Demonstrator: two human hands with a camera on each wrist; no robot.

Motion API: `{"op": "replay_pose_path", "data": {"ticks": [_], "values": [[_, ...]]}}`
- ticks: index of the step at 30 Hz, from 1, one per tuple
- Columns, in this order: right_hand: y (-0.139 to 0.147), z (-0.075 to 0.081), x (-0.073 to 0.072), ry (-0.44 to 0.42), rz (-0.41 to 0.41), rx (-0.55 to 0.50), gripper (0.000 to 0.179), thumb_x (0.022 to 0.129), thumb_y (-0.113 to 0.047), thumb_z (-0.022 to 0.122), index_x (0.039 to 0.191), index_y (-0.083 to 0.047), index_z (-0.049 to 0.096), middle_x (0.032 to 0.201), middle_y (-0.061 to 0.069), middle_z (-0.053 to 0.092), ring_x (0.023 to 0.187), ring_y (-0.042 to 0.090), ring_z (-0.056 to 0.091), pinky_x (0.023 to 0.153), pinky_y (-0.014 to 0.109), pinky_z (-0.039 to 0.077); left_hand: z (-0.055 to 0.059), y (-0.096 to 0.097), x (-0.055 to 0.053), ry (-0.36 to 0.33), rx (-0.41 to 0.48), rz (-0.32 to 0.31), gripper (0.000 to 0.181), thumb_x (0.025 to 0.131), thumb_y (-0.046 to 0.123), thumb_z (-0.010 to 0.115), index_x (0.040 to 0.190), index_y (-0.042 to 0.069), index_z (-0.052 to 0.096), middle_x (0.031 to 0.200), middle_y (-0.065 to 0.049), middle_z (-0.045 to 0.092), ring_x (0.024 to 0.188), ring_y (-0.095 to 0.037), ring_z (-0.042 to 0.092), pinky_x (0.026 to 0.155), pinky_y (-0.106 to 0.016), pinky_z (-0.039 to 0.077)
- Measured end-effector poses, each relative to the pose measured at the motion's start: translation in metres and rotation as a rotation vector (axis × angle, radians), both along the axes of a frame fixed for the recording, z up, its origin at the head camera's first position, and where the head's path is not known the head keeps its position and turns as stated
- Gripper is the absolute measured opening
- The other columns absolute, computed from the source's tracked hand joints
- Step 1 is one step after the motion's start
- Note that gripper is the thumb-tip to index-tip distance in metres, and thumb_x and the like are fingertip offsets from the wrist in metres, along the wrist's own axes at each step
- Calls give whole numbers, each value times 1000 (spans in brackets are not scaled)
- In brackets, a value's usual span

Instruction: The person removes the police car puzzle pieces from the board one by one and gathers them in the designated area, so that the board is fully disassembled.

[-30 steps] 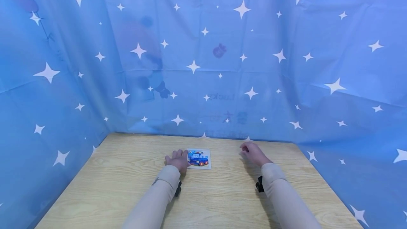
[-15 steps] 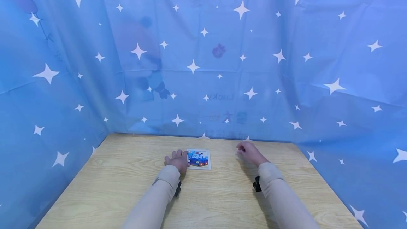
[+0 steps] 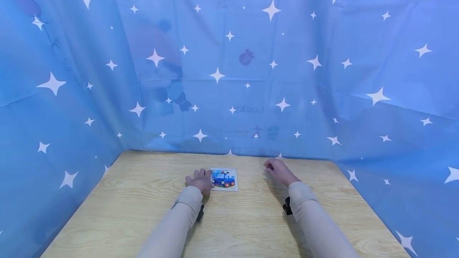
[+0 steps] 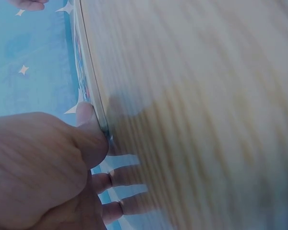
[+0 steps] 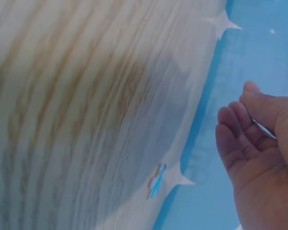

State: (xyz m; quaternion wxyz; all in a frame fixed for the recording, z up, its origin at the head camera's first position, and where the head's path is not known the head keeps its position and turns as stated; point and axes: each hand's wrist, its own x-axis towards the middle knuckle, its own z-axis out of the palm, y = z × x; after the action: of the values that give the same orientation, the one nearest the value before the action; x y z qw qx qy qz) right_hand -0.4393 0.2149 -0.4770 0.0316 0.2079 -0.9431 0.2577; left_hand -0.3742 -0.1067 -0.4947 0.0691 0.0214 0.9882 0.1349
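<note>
A small square puzzle board (image 3: 226,179) with a pale rim and a picture of a blue cartoon vehicle lies flat on the table. My left hand (image 3: 201,182) rests at its left side, fingers spread; in the left wrist view the thumb (image 4: 91,136) presses at the board's edge. To the right of the board, my right hand (image 3: 280,171) hovers low over the table. Its fingers (image 5: 228,139) are loosely curled with the thumb near them, and nothing shows between them. In the right wrist view, a small blue piece (image 5: 156,181) with a brown edge lies on the table near that hand.
The wood-grain table (image 3: 244,226) runs back to a blue curtain (image 3: 229,90) printed with white stars, which also closes off both sides. A black strap mount (image 3: 287,206) sits under the right wrist, and another (image 3: 200,213) under the left.
My right hand has drifted a little to the left, toward the board, with its fingers curling slightly. The left hand and the board stay where they were.
</note>
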Motion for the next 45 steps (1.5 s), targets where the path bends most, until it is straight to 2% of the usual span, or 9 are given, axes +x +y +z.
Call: {"op": "replay_pose_path", "data": {"ticks": [4,9,16,23,31,45], "values": [[-4,4,-1,-7,-7,-2,22,100,-1,62,119,7,65,111,17,68,105,32,65,90,46,53,2,-2,-2,10,7,-6,56,103,32,60,154,15,42,139,-11,47,112,-28,39,99,-60,32],[-11,7,-2,-1,23,-2,22,99,0,62,120,9,64,112,21,67,104,33,65,89,47,53,3,-3,-3,12,3,-12,57,103,32,60,154,15,42,139,-11,46,113,-29,39,97,-61,33],[-19,8,-1,1,34,-5,21,99,1,62,119,9,64,110,19,68,102,31,65,87,45,54,-1,-3,-5,7,4,-2,55,103,33,60,153,16,44,137,-11,47,114,-30,40,99,-63,31],[-24,7,-3,-29,1,-27,21,99,0,62,118,8,65,107,14,68,102,30,65,88,44,54,-1,-5,-5,8,23,7,55,102,32,60,153,15,44,137,-10,47,113,-30,40,98,-61,31],[-27,1,-3,-49,1,-41,21,99,-1,63,118,7,66,105,11,69,101,28,65,88,44,54,-1,-4,-2,2,26,2,55,102,31,61,152,15,44,138,-11,48,114,-30,41,98,-61,32],[-38,1,-2,-56,7,-50,21,99,-1,63,118,7,66,105,11,68,100,27,66,86,42,54,1,-3,2,16,22,-5,54,102,31,62,151,14,46,136,-11,49,113,-29,41,96,-60,33]]}}
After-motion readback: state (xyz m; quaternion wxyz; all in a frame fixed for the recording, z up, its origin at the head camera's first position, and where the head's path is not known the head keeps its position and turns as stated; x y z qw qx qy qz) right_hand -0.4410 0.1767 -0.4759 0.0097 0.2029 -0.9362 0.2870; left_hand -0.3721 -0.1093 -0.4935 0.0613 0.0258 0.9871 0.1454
